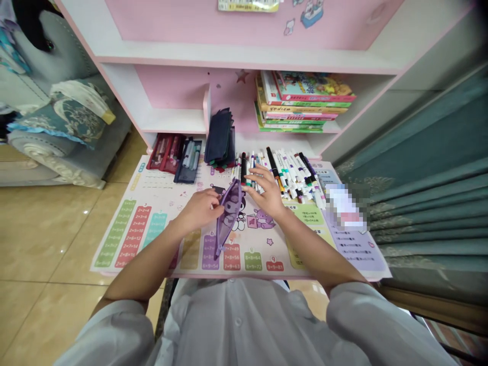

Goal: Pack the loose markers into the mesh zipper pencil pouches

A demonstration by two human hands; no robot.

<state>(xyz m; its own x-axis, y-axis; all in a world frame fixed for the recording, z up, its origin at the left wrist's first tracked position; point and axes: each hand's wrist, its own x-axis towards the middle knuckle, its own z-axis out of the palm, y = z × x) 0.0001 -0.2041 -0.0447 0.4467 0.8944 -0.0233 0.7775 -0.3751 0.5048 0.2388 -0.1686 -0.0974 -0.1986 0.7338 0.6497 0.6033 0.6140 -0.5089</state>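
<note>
We have the purple mesh zip pouch point(229, 217) mid-worktop point(160, 201), its long axis running from one o'clock to seven. Our left hand point(201, 207) pinches its nine-o'clock edge — a narrow grip. Our right hand point(267, 194), fingers spread and apparently holding nothing, is nearer the loose markers point(292, 170) at two o'clock from the pouch.

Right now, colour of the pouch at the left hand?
The pouch is purple; head view.
</note>
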